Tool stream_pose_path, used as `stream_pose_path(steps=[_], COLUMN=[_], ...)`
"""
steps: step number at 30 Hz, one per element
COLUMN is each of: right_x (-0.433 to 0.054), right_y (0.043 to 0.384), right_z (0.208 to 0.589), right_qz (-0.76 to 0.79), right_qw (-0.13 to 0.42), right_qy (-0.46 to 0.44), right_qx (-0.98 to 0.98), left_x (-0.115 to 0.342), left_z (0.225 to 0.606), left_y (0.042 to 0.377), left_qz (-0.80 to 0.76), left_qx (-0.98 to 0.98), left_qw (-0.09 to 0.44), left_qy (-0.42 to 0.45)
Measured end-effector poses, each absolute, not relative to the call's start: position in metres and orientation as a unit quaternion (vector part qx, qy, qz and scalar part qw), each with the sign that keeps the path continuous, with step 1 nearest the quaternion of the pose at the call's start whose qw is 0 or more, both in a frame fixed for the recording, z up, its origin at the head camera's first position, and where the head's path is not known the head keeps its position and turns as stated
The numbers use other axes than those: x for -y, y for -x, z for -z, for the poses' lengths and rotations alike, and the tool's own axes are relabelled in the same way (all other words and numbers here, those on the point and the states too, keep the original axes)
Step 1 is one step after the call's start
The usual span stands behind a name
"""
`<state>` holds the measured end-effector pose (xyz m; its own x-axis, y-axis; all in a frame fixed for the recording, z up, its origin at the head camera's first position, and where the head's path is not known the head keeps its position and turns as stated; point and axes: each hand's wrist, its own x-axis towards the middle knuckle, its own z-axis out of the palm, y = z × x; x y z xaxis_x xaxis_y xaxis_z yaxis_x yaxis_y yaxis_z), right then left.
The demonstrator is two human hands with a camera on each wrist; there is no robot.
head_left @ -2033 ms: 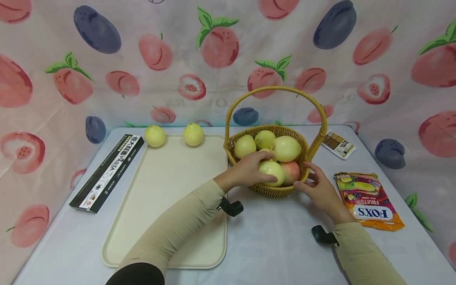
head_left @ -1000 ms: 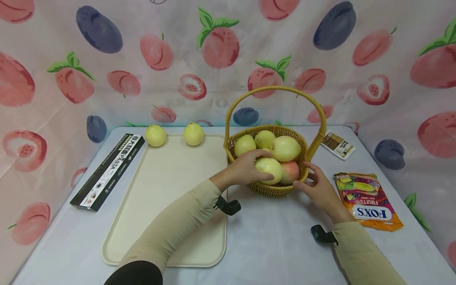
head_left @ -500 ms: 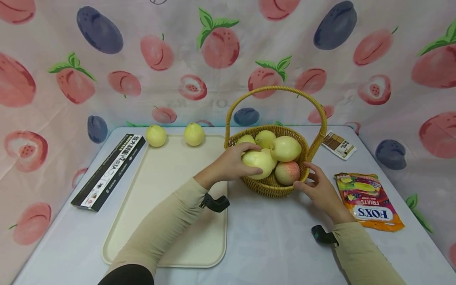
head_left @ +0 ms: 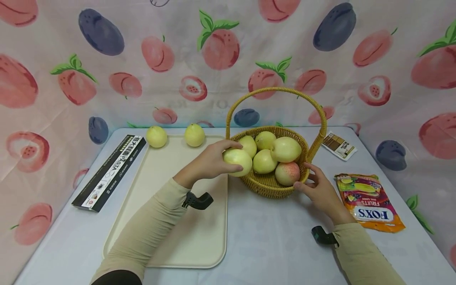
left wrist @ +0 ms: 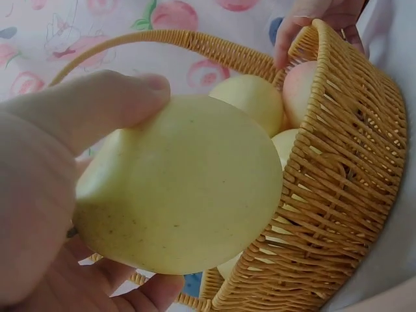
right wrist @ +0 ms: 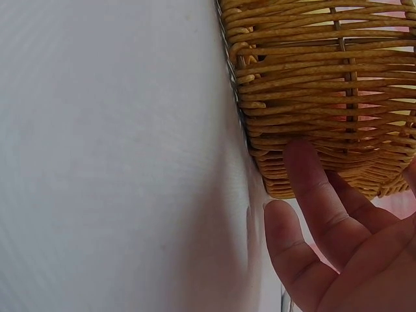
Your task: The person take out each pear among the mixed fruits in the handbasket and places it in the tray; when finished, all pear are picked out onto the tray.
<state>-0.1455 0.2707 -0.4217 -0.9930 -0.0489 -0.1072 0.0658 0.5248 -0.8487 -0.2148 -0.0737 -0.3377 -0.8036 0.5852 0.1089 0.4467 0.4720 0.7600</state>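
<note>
While left hand (head_left: 208, 162) grips a pear (head_left: 238, 161), right hand's straight fingers (head_left: 309, 171) touch the basket (head_left: 270, 190); bag (head_left: 368, 202) reads FOX'S

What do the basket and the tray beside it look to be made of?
The basket looks like woven wicker or rattan: tan strands interlaced over ribs, matte, with a looped handle. The right hand rests against its wall. The tray seems to be moulded plastic: one smooth cream surface, rounded corners, raised rim, faint sheen, though melamine is possible.

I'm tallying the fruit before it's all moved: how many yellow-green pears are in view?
6: two at the tray's far edge, one in the left hand, three in the basket. More may be hidden.
</note>
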Motion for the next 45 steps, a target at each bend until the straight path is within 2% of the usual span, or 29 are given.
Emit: stream_pose_path(steps=[39,45], right_x=[-0.27,-0.271], right_y=[0.146,0.146], right_z=[0.421,0.422], right_qz=[0.487,0.492], right_qw=[0.055,0.05], right_qy=[-0.005,0.002], right_qx=[-0.872,-0.869], left_x=[0.059,0.06], left_z=[0.339,0.34], left_y=[0.219,0.218], left_qz=[-0.414,-0.417], left_qx=[-0.837,-0.838], left_qw=[0.138,0.134], left_qy=[-0.328,-0.326])
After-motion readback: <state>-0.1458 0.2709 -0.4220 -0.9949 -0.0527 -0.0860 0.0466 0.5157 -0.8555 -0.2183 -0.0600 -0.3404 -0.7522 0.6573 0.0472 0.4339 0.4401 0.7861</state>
